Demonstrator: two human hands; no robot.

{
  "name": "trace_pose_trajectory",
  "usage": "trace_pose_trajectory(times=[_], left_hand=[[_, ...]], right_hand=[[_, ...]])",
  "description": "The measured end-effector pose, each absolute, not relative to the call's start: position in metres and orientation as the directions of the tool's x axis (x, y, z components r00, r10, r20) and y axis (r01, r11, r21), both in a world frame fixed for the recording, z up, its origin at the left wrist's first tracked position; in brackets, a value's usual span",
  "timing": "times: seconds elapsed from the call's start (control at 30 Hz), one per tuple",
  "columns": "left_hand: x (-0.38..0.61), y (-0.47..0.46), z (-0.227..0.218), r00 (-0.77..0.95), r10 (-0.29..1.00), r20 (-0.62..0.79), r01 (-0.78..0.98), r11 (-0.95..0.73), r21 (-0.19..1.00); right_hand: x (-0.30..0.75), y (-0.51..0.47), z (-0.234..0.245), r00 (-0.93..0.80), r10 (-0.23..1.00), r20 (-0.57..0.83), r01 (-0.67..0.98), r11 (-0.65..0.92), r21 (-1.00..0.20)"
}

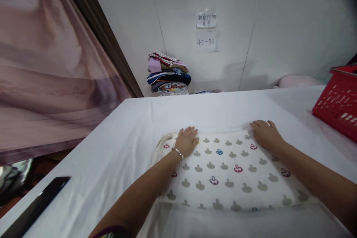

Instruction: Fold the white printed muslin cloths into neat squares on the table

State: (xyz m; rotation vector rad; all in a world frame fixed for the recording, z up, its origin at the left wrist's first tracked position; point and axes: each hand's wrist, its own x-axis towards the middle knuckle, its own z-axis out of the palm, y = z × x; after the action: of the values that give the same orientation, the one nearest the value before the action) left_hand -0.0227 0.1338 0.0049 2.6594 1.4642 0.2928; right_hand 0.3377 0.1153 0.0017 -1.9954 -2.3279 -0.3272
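Note:
A folded white cloth (228,171) printed with grey, red and blue shapes lies on the white-covered table (134,126) in front of me. My left hand (186,140) rests flat on its far left corner, fingers stretched out; a bracelet circles that wrist. My right hand (266,134) lies flat on the far right corner, fingers extended along the cloth's far edge. Neither hand holds anything.
A red plastic basket (338,102) stands at the table's right edge. A stack of folded fabrics (167,75) sits against the far wall under two paper notes (206,29). A dark flat object (36,206) lies near the table's left front edge. A pink curtain (41,63) hangs at left.

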Motion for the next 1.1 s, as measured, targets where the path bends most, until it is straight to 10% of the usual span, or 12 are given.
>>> trace_pose_trajectory(times=[0.3, 0.47, 0.73, 1.1], left_hand=[[0.004, 0.111, 0.0, 0.602, 0.799, 0.017, 0.779, -0.591, 0.211], [-0.021, 0.121, 0.001, 0.554, 0.832, -0.004, 0.817, -0.543, 0.194], [-0.116, 0.127, 0.003, 0.03, 0.994, -0.1, 0.983, -0.012, 0.182], [-0.114, 0.125, 0.012, -0.045, 0.991, -0.124, 0.968, 0.074, 0.24]], right_hand=[[0.24, 0.077, -0.006, -0.505, 0.86, 0.071, 0.842, 0.509, -0.179], [0.25, 0.079, -0.017, -0.511, 0.855, 0.095, 0.833, 0.519, -0.192], [0.254, 0.082, -0.024, -0.515, 0.854, 0.073, 0.841, 0.52, -0.154], [0.2, 0.063, -0.014, -0.449, 0.891, 0.066, 0.878, 0.453, -0.151]])
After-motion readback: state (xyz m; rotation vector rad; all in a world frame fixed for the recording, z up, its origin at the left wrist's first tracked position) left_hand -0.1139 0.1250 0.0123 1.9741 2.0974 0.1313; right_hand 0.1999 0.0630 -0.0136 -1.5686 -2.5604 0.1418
